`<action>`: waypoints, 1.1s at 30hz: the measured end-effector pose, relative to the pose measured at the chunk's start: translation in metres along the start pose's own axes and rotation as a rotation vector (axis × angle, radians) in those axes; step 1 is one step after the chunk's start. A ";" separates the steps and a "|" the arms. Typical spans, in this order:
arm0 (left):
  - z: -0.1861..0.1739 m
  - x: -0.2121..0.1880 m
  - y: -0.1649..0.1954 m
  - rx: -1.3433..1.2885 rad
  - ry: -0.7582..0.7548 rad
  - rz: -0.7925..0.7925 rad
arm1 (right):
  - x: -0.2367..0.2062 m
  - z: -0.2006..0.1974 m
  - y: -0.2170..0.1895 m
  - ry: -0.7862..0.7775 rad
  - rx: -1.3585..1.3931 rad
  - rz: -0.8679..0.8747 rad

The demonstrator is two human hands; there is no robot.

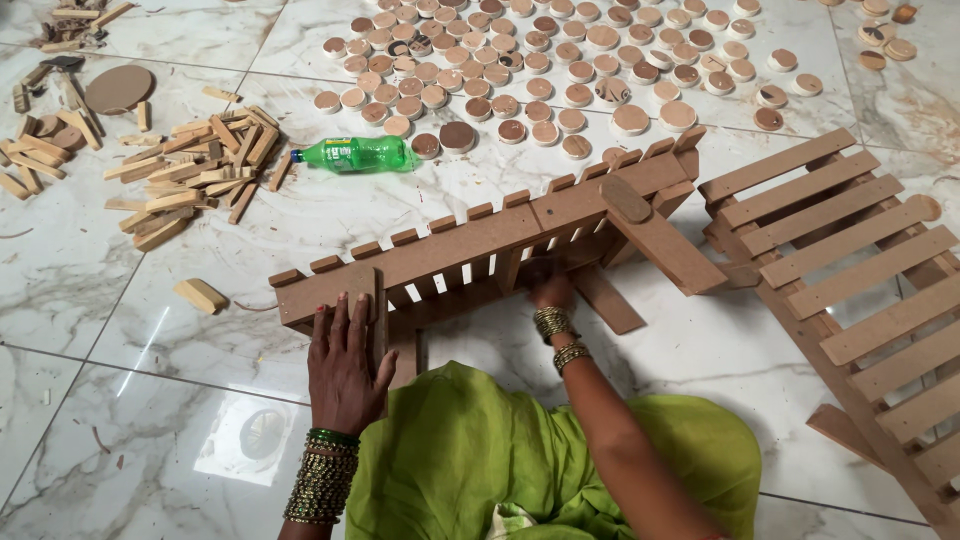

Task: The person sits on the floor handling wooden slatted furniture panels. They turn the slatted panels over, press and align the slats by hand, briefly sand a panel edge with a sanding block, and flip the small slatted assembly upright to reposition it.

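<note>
Hands are working a long brown slatted fibreboard rack (480, 250) lying across the middle of the marble floor (80, 290). I am seeing my left hand (345, 360) pressing flat, fingers spread, on its near left end, while my right hand (550, 290) is reaching under the slats; I cannot tell its grip. Green plastic bottle (355, 153) is lying beyond, near the round wooden discs (560, 60).

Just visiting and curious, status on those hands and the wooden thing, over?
Left hand flat on slatted rack, fingers spread. Right hand reaching under rack, fingers hidden. Green bottle and wood blocks lie beyond, apart from rack.
</note>
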State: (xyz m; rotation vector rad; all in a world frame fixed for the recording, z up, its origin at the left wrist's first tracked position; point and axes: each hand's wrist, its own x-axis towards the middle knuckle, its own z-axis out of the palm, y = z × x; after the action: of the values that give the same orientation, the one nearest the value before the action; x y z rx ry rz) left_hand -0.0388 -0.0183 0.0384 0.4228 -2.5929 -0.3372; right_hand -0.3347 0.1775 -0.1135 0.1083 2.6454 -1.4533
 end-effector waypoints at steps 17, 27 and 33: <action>0.004 -0.002 -0.006 -0.013 0.012 0.019 | 0.029 -0.089 0.040 0.123 -0.767 -0.381; 0.002 -0.004 -0.002 -0.003 0.009 0.020 | -0.010 -0.125 0.101 0.100 -1.326 -0.942; -0.002 -0.001 0.003 -0.003 0.007 0.052 | -0.003 -0.137 0.106 -0.239 -1.139 -0.623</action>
State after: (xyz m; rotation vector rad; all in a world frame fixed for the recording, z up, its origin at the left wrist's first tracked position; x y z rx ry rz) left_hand -0.0375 -0.0152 0.0405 0.3545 -2.5910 -0.3218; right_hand -0.3287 0.3501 -0.1292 -0.9592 2.9336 0.1903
